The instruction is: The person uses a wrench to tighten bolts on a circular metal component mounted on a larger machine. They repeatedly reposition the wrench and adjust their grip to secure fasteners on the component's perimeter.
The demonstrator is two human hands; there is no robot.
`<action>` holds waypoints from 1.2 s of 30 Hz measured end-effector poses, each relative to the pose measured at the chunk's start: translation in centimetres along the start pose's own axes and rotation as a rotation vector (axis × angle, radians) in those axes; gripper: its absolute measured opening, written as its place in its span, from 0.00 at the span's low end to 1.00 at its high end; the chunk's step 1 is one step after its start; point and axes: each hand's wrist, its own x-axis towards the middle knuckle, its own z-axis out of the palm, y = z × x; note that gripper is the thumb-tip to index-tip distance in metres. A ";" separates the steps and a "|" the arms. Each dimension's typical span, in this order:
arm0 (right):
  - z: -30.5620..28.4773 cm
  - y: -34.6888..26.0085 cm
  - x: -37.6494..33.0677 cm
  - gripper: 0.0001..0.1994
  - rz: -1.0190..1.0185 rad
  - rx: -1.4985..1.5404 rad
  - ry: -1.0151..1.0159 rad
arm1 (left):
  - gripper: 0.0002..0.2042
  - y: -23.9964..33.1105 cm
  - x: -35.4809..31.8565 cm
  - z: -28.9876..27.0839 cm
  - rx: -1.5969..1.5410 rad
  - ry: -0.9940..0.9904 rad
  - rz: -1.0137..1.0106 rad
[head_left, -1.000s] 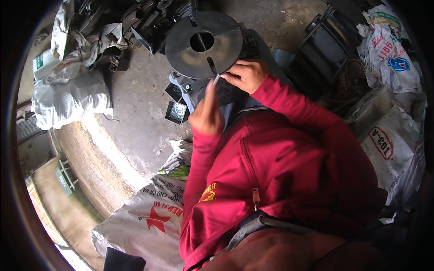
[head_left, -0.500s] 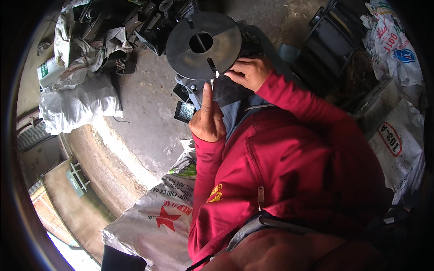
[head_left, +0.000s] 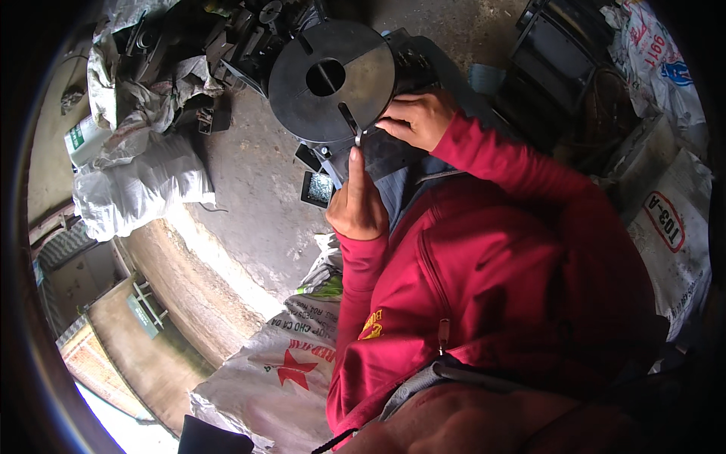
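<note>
A dark round metal plate [head_left: 291, 106] with a centre hole and narrow slots lies in front of me on a dark metal stand [head_left: 386, 160]. At the outer end of its near slot shows a small shiny metal piece [head_left: 358, 139]. My left hand [head_left: 358, 203] has its index finger stretched up, with the tip at or just below that piece; the other fingers are curled. My right hand [head_left: 416, 121] is at the plate's right rim, thumb and fingers drawn together in a pinch beside the shiny piece. Whatever lies between them is hidden.
A small black tray [head_left: 317, 189] of shiny small parts sits left of the stand. Dark metal parts [head_left: 249, 45] crowd the far left, above a white wrapped bundle [head_left: 144, 185]. Printed sacks [head_left: 265, 378] lie near left and right, and dark metal frames [head_left: 556, 72] stand far right.
My left index fingertip has moved right along the plate's near edge, closer to the shiny piece. The plate appears turned slightly. The whole view has shifted a little.
</note>
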 end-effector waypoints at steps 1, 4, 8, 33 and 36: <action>0.1 0.1 0.0 0.07 -0.024 0.012 0.035 | 0.26 0.1 0.2 -0.2 -0.011 0.065 0.062; 0.1 -0.5 0.1 0.06 0.003 -0.019 -0.004 | 0.26 -1.4 -1.3 1.4 0.126 -0.046 -0.026; -0.4 -1.1 0.2 0.06 0.056 -0.055 -0.043 | 0.25 -2.5 -1.7 2.0 0.078 -0.152 -0.133; -1.3 -0.7 0.7 0.09 0.035 -0.079 -0.109 | 0.27 -1.2 -0.2 0.9 -0.033 0.063 0.003; -0.6 -0.2 0.4 0.10 -0.019 -0.072 -0.060 | 0.25 -2.3 -0.9 2.4 -0.026 -0.093 -0.111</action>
